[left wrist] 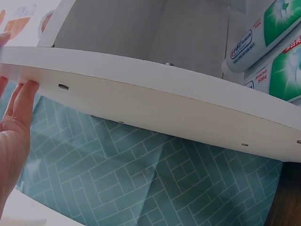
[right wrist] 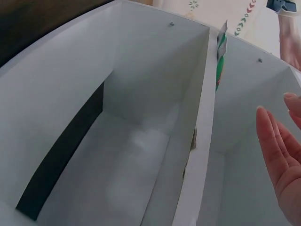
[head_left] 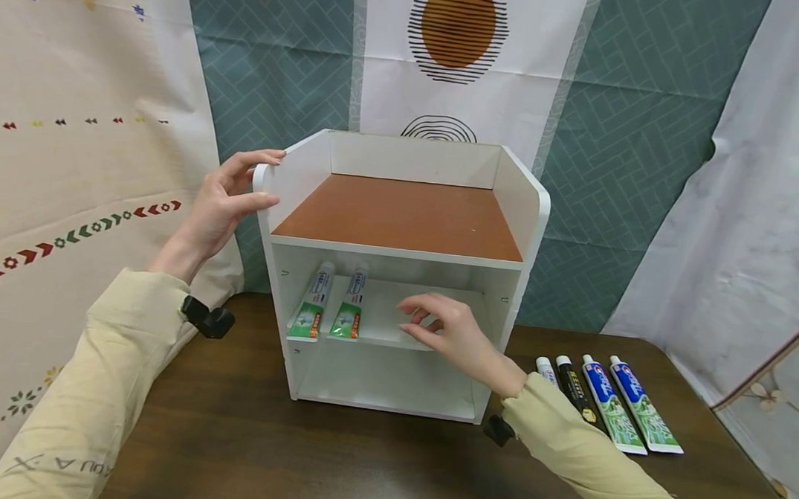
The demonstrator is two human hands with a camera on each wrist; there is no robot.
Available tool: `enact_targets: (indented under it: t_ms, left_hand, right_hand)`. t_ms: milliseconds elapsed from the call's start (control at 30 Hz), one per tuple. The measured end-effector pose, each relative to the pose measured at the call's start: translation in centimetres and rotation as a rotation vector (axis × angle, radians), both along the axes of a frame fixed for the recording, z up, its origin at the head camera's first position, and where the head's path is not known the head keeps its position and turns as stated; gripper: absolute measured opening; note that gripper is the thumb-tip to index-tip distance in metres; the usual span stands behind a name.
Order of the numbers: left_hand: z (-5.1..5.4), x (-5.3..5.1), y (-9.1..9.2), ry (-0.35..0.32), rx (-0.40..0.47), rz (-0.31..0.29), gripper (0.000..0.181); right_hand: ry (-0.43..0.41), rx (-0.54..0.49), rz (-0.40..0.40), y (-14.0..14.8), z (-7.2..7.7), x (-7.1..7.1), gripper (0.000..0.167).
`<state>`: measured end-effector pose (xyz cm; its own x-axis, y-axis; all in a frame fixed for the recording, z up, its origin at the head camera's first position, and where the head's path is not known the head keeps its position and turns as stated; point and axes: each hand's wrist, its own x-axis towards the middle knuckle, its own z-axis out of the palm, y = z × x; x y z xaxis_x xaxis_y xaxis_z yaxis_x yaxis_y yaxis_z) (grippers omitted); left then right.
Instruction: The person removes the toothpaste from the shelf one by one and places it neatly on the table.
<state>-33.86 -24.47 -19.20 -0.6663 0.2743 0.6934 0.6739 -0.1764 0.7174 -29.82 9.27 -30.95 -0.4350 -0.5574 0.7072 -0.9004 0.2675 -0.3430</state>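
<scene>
A small white shelf unit (head_left: pixel 399 250) with a brown top surface stands on the table. My left hand (head_left: pixel 217 204) holds the upper front edge of its left side panel, thumb in front and fingers over the edge; in the left wrist view, fingers (left wrist: pixel 24 96) touch the panel's outer face. Two green-and-white toothpaste tubes, one (head_left: pixel 314 301) against the left wall and one (head_left: pixel 352 303) beside it, lie on the middle shelf. Right of them my right hand (head_left: pixel 452 330) hovers before the middle shelf, fingers loosely bent and holding nothing.
On the table (head_left: pixel 263 452), right of the unit, lie a white-capped tube (head_left: pixel 547 370) partly hidden by the right sleeve, a black tube (head_left: pixel 577 390), and two blue-and-green toothpaste tubes, one (head_left: pixel 612 404) beside the other (head_left: pixel 646 404). Patterned cloths (head_left: pixel 645 141) hang behind.
</scene>
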Motion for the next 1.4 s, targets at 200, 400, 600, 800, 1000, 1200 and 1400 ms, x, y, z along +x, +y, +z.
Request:
enact_targets:
  t_ms: [200,400,600,800,1000,1200,1400]
  left_hand:
    - [0.0,0.0,0.2,-0.003,0.006,-0.003,0.04]
    - [0.0,0.1,0.0,-0.004,0.007,0.004,0.04]
    - [-0.2,0.1,-0.1,-0.006,0.001,0.012,0.039]
    - [-0.3,0.1,-0.2,-0.005,-0.006,0.023,0.039]
    - [-0.3,0.1,-0.2,-0.011,-0.006,0.027,0.039]
    - [-0.2,0.2,-0.2,-0.011,-0.005,0.029,0.039]
    - [0.0,0.2,0.0,-0.004,0.003,0.021,0.038]
  right_hand:
    - [-0.048,0.007,0.004,-2.1,-0.1,-1.0,0.025]
    - [-0.127,0.061,-0.016,-4.0,-0.2,-1.6,0.023]
    - [-0.247,0.148,-0.062,-5.5,-0.5,-1.8,0.025]
    - [-0.349,0.193,-0.114,-6.7,-0.7,-2.2,0.026]
    - [-0.416,0.242,-0.178,-7.6,-0.6,-2.8,0.027]
    - [-0.462,0.293,-0.215,-8.5,0.2,-2.6,0.03]
    - [-0.5,0.323,-0.234,-9.6,1.0,-2.3,0.031]
